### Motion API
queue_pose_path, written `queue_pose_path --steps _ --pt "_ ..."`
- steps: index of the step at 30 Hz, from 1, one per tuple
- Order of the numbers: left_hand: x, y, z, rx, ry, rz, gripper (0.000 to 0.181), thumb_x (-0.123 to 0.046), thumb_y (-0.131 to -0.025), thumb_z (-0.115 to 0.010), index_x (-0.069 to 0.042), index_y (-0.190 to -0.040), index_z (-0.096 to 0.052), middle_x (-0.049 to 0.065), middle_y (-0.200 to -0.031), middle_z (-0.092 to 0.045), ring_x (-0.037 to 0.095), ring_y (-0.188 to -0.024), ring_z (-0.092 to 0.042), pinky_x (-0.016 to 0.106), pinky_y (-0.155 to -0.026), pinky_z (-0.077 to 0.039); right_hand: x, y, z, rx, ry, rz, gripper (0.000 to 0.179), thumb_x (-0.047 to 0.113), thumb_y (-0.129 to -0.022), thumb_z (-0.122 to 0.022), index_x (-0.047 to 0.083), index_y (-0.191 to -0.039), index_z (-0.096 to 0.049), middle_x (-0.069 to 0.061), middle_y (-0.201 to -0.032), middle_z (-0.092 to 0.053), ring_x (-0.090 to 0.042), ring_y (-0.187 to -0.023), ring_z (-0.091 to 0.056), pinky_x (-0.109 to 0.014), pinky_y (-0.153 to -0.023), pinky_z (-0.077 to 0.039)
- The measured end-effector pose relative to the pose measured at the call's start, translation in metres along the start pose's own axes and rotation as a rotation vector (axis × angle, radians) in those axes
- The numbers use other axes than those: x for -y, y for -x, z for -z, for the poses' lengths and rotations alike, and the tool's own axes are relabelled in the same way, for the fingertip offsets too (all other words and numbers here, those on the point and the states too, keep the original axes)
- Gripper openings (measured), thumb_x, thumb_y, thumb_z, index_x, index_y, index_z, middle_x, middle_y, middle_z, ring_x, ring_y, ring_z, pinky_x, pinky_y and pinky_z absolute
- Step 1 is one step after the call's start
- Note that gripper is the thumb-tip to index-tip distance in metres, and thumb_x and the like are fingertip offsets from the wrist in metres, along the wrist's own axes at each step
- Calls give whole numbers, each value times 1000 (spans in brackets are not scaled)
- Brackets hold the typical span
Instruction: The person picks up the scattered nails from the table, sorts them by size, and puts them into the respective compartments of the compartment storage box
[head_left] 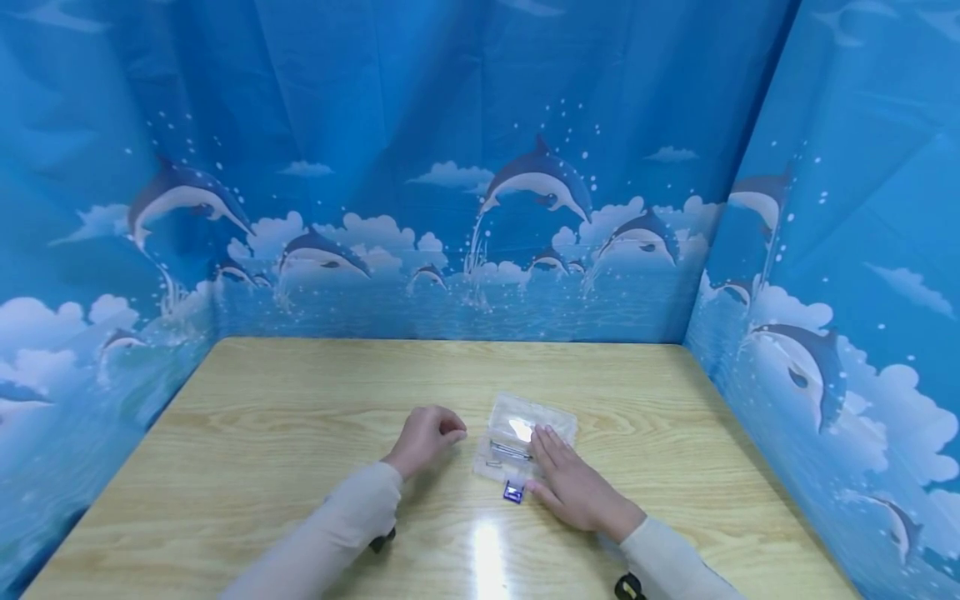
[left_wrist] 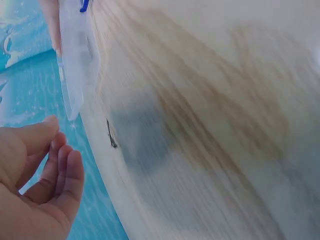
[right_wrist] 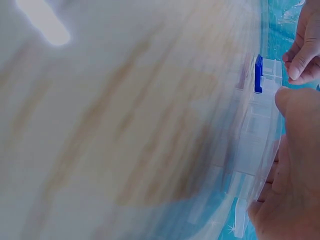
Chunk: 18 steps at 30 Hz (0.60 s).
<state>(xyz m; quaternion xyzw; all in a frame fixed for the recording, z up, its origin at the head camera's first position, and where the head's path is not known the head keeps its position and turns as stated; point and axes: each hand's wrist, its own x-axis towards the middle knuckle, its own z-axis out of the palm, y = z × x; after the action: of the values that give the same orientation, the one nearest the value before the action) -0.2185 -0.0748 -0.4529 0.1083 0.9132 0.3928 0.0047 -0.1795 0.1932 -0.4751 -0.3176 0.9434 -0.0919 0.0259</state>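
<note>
A clear plastic compartment box (head_left: 487,468) rests on the table with its lid part extending toward the far side. Thin metal pieces (head_left: 510,451) lie inside, and a blue latch-like piece (head_left: 513,492) sits at the near edge. My right hand (head_left: 573,487) lies on the box's right side, fingers outstretched, thumb by the near edge. Just left of the box hovers my left hand (head_left: 424,442), fingers loosely bent and thumb near the index finger; nothing shows between them. In the left wrist view, a small dark screw-like piece (left_wrist: 111,134) lies on the table near that hand.
The wood-grain table (head_left: 300,392) reaches back to a blue dolphin-print curtain (head_left: 420,167) behind it. Another stretch of curtain (head_left: 862,275) runs along the right side. A bright light reflection shows on the table's near part.
</note>
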Motion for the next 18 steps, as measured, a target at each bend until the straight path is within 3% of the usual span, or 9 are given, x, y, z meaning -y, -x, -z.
queue_pose_path --steps 8,18 --pt "16 -3 3 -54 -48 75 5 -5 -82 -74 -7 -86 -73 1 -81 -69 12 -74 -61 29 -70 -54 1 1 1 2 -6 -5 67 42 -102 -36 -4 -148 -18 -20 -157 -13 -33 -145 -11 -46 -116 -18" --pt "28 -4 -1 -30 -66 109 7 -7 -80 -75 -7 -87 -73 1 -78 -67 11 -72 -59 28 -68 -53 0 1 0 0 2 -4 67 42 -103 -36 -4 -148 -18 -21 -157 -13 -34 -145 -12 -47 -116 -18"
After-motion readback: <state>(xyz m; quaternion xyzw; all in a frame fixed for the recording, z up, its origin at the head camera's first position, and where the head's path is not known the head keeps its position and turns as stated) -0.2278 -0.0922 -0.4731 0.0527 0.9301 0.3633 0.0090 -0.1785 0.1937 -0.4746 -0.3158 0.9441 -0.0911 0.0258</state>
